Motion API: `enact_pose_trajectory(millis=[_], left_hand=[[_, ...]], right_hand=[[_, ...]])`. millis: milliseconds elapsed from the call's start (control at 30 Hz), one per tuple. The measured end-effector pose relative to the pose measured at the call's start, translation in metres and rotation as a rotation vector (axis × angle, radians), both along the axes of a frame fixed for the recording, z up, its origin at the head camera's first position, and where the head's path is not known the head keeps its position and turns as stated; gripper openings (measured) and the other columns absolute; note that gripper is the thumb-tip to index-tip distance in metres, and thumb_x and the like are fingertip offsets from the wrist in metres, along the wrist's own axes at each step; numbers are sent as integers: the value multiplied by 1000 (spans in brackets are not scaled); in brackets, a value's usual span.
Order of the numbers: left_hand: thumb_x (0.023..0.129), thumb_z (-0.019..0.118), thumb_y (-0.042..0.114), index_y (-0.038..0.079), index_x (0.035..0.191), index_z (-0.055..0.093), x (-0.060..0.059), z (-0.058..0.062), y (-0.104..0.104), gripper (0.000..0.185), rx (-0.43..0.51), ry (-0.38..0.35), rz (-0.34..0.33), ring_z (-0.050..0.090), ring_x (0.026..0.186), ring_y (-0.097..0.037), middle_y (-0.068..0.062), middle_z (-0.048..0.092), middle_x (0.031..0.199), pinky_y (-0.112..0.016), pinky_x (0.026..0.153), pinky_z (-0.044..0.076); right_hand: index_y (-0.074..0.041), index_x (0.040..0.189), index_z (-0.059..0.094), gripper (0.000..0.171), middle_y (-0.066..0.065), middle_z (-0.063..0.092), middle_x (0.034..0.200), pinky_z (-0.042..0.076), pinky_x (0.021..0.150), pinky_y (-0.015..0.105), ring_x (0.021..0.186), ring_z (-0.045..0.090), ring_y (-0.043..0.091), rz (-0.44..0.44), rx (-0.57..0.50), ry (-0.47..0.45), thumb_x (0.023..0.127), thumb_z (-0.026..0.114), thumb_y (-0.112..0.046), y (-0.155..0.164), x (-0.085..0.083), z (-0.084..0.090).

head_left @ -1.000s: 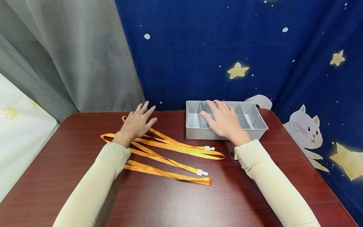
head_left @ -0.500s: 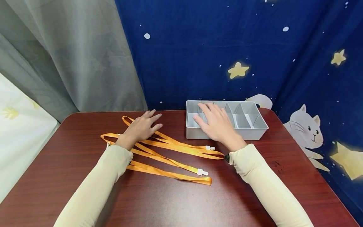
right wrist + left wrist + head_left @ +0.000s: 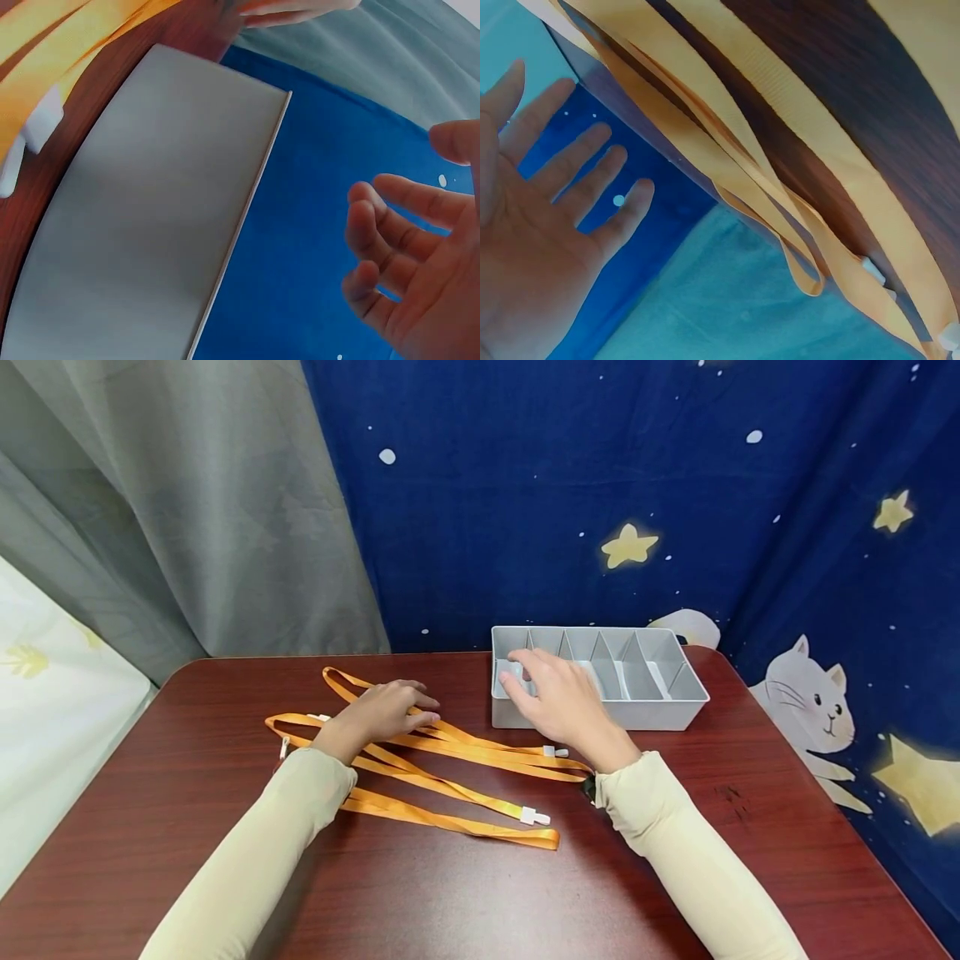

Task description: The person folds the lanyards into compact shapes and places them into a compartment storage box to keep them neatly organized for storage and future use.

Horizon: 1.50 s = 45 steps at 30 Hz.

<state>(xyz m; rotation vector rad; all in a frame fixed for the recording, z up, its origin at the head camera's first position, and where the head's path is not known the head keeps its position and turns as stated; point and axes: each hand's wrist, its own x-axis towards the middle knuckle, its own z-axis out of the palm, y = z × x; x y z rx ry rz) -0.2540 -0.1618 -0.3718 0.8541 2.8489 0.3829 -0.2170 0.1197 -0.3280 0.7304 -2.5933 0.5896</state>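
Several orange lanyards (image 3: 480, 832) with white plastic clips (image 3: 534, 816) lie stretched out across the table. Over their left part my left hand (image 3: 384, 710) hovers, palm down; the left wrist view has its fingers (image 3: 592, 172) spread and holding nothing, apart from the straps (image 3: 840, 157). My right hand (image 3: 558, 697) is above the front left of a grey divided box (image 3: 585, 714). Its fingers (image 3: 390, 225) are loosely bent with nothing in them, beyond the rim of the box wall (image 3: 150, 195) in the right wrist view.
The box stands at the back right of the dark red-brown table (image 3: 450, 910), its compartments side by side. Behind the table hang a grey curtain (image 3: 262, 527) and a blue star-patterned curtain (image 3: 487, 485). A white cloth (image 3: 60, 710) is at the left edge.
My left hand has moved right and toward me, lower over the lanyards. My right hand has shifted left and nearer, its fingers bending more. The lanyards and box have stayed put.
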Motion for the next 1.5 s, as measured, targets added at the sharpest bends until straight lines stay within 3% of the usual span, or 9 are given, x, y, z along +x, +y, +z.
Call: enact_pose_trajectory(millis=[133,333,567,1167,1367,1500], left_hand=[[95,67,26,12,128,69,1,0,3,36,-18,-28,-49,48,132,-36,-21,53,142,-56,107,39],[89,73,19,11,123,72,1,-5,7,35,-29,13,-98,59,119,-32,-17,60,132,-50,97,49],[88,76,16,11,116,75,0,-10,11,28,-36,72,-110,65,99,-23,-7,68,110,-41,85,55],[87,76,9,12,89,77,3,-8,22,4,-64,125,-115,59,73,-15,-1,63,86,-33,69,53],[88,75,9,15,81,73,2,-10,25,10,-72,116,-106,55,69,-15,1,59,80,-32,66,51],[88,75,10,17,77,70,3,-12,26,14,-91,115,-99,54,67,-14,3,57,78,-31,65,49]], right_hand=[[-11,119,70,37,-1,61,83,42,55,32,64,52,16,0,-21,-30,100,52,-37,-5,2,-1],[-12,116,71,36,-3,62,81,45,56,32,66,54,16,-4,-44,-67,99,53,-38,-10,6,-4],[-14,109,71,30,-6,58,75,43,55,31,64,53,14,14,-55,-96,100,52,-36,-15,9,-6],[-15,109,72,30,-7,61,77,45,54,31,66,55,13,14,-28,-93,100,53,-36,-16,8,-10],[-14,111,71,30,-6,63,78,46,54,30,68,57,12,18,32,-123,100,54,-35,-15,9,-13],[-12,111,71,29,-5,66,81,50,61,33,71,60,12,48,58,-137,99,56,-33,-17,9,-17]])
